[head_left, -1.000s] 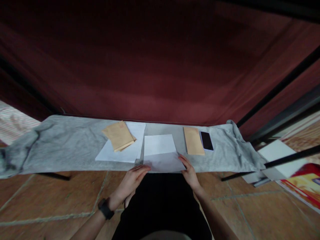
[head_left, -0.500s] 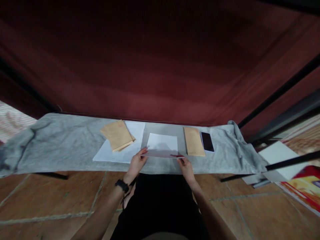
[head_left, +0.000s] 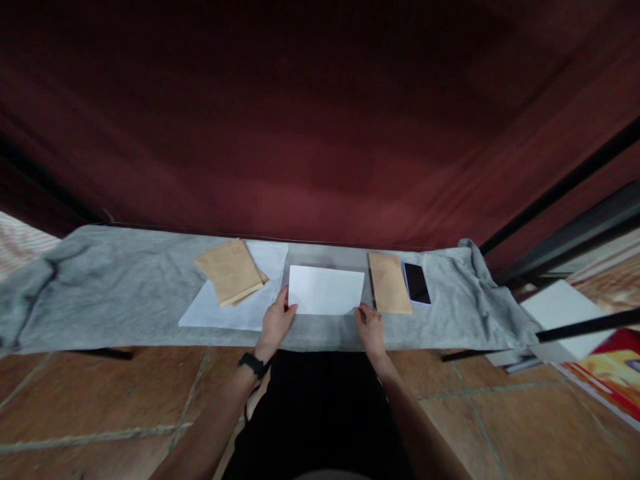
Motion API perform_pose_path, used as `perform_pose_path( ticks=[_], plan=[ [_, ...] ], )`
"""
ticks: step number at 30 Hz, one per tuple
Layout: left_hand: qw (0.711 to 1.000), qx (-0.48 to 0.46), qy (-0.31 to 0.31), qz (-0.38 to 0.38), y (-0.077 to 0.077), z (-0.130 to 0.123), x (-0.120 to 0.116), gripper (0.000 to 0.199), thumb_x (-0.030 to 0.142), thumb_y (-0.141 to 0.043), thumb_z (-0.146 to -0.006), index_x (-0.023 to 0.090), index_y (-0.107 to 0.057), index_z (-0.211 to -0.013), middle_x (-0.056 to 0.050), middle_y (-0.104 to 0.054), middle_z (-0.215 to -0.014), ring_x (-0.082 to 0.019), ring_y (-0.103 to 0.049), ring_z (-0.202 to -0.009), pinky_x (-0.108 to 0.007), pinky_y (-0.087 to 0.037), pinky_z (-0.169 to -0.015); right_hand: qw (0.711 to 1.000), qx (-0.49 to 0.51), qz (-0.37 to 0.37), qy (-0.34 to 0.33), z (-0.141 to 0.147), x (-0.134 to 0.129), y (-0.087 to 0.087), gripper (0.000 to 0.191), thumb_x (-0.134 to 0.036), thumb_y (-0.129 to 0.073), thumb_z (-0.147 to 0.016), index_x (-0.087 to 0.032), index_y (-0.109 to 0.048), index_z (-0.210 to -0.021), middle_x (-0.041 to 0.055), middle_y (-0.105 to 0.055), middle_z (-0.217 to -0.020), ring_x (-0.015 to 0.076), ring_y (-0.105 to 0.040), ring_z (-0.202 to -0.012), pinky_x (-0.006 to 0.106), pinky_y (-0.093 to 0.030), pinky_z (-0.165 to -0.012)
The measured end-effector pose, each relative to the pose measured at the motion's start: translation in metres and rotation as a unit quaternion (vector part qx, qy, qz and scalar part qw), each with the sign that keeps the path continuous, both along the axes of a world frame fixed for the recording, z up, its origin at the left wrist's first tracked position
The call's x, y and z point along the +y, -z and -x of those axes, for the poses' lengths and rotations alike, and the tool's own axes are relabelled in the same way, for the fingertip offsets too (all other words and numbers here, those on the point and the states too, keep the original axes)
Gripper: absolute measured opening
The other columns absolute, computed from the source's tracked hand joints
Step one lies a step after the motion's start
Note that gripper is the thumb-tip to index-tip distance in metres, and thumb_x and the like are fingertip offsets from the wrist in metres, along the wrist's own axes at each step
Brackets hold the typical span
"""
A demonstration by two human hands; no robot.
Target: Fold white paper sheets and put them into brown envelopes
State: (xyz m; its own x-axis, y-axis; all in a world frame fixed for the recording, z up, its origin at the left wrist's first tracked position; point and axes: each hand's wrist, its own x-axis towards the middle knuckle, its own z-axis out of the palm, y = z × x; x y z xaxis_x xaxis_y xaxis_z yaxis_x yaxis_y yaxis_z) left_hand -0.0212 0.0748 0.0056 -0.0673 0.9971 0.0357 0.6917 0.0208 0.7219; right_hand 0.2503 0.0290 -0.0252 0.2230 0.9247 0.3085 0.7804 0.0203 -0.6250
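Note:
A white sheet of paper (head_left: 326,291) lies in front of me on the grey cloth, its long sides running left to right. My left hand (head_left: 277,321) pinches its near left corner between thumb and fingers. At the near right corner, my right hand (head_left: 369,325) grips the edge the same way. Close by on the left, brown paper envelopes (head_left: 233,272) overlap on top of larger white paper sheets (head_left: 200,313). Just right of my right hand is another brown envelope (head_left: 390,283).
A phone (head_left: 417,283) with a dark screen lies beyond the right envelope. The grey cloth (head_left: 130,293) covers the long, narrow surface. A dark red panel (head_left: 320,167) rises behind it. White boards (head_left: 565,313) and a red-yellow printed item (head_left: 613,373) are at the lower right.
The sheet's near edge was raised half a second ago; now the sheet faces up as a flatter, wider rectangle. Both hands have stayed at its near corners.

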Motion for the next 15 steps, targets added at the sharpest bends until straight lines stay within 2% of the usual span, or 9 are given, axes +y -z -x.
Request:
perform_pose_path(
  ticks=[5, 9, 12, 15],
  plan=[
    [1.0, 0.006, -0.007, 0.001, -0.003, -0.004, 0.0, 0.061, 0.025, -0.057, -0.087, 0.023, -0.042, -0.146, 0.0, -0.07, -0.083, -0.019, -0.067, -0.074, -0.028, -0.05, -0.069, 0.997, -0.068, -0.003, 0.033, 0.005, 0.003, 0.002, 0.042, -0.039, -0.032, -0.101, -0.018, -0.068, -0.101, 0.0111, -0.074, -0.095, 0.025, -0.066, -0.089, 0.038, -0.045, -0.085],
    [1.0, 0.012, -0.014, 0.0, -0.001, -0.006, 0.001, 0.063, 0.024, -0.056, -0.087, 0.023, -0.04, -0.148, 0.001, -0.067, -0.082, -0.018, -0.065, -0.071, -0.027, -0.048, -0.067, 0.994, -0.09, -0.028, 0.045, 0.01, 0.003, 0.005, 0.044, -0.04, -0.029, -0.103, -0.016, -0.064, -0.117, 0.0112, -0.074, -0.099, 0.0244, -0.064, -0.091, 0.037, -0.043, -0.086],
    [1.0, 0.01, -0.005, -0.013, 0.003, -0.006, 0.003, 0.064, 0.022, -0.055, -0.087, 0.022, -0.039, -0.149, 0.0, -0.066, -0.085, -0.018, -0.065, -0.074, -0.028, -0.05, -0.07, 0.994, -0.099, -0.035, 0.044, 0.012, 0.004, 0.008, 0.046, -0.04, -0.028, -0.103, -0.015, -0.059, -0.125, 0.0119, -0.073, -0.101, 0.0251, -0.063, -0.091, 0.038, -0.042, -0.087],
    [0.999, 0.011, 0.009, -0.04, 0.007, -0.007, 0.003, 0.065, 0.018, -0.054, -0.085, 0.021, -0.039, -0.149, -0.003, -0.066, -0.096, -0.019, -0.065, -0.084, -0.03, -0.053, -0.079, 0.994, -0.102, -0.011, 0.037, 0.012, 0.004, 0.009, 0.045, -0.037, -0.03, -0.102, -0.015, -0.057, -0.129, 0.0144, -0.071, -0.109, 0.0277, -0.063, -0.097, 0.041, -0.04, -0.09]
  ],
)
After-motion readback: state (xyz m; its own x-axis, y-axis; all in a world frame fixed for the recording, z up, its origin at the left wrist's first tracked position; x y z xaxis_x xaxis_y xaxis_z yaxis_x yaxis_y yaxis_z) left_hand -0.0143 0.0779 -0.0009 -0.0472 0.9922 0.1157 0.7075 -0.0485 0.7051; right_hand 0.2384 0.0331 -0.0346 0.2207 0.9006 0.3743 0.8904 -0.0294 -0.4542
